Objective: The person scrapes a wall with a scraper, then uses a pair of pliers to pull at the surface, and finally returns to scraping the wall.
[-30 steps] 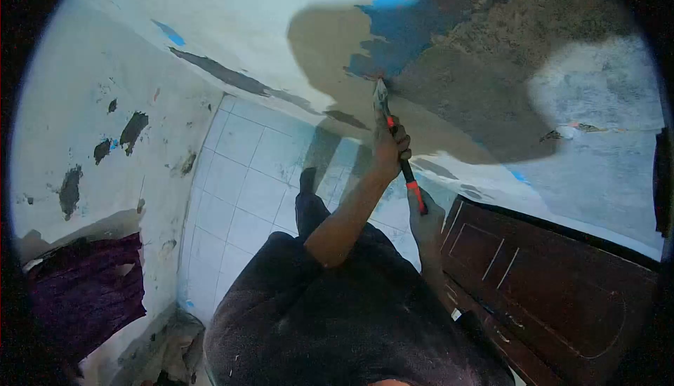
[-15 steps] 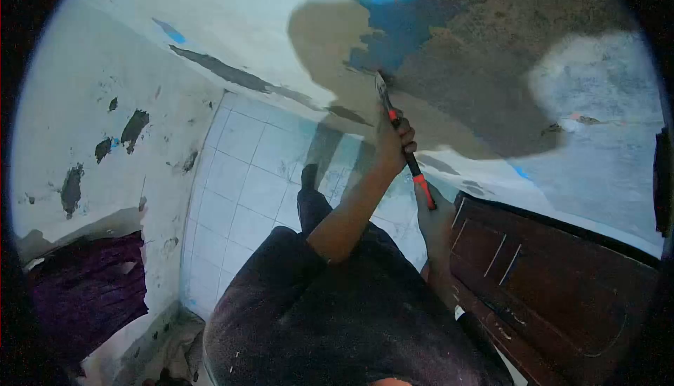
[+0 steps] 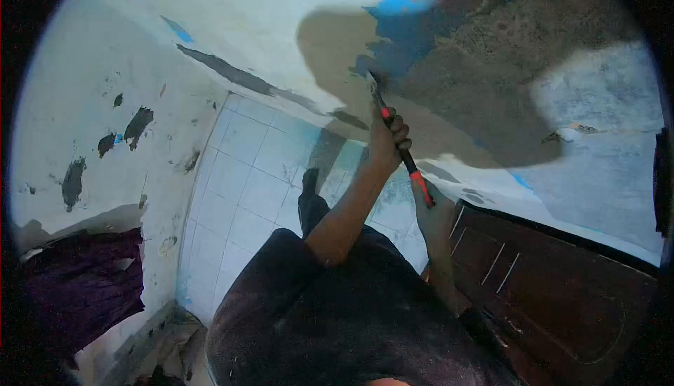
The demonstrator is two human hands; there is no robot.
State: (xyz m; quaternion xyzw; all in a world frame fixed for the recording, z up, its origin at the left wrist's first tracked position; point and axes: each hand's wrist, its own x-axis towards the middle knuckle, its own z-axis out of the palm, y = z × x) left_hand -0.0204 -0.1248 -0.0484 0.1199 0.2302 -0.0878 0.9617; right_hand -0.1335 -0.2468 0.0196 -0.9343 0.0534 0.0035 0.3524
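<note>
My left hand (image 3: 390,137) is wrapped round the middle of a long-handled scraper (image 3: 411,163) with a black and red handle. My right hand (image 3: 434,214) holds the handle's lower end. The scraper's metal head points up and touches the wall (image 3: 337,52), or nearly so, at the lower left edge of a bare blue-grey patch (image 3: 400,45). Cream paint surrounds that edge. A shadow falls over the patch and the scraper's head.
To the right stands a dark brown wooden cabinet (image 3: 540,274). White floor tiles (image 3: 242,168) lie below the wall. At left, a chipped side wall (image 3: 91,119) has a dark purple cloth (image 3: 84,288) against it. My foot (image 3: 309,181) is near the wall's base.
The scraper's head has shifted a little left along the wall, past the patch's lower edge. Both hands keep their hold. The whole view has moved slightly.
</note>
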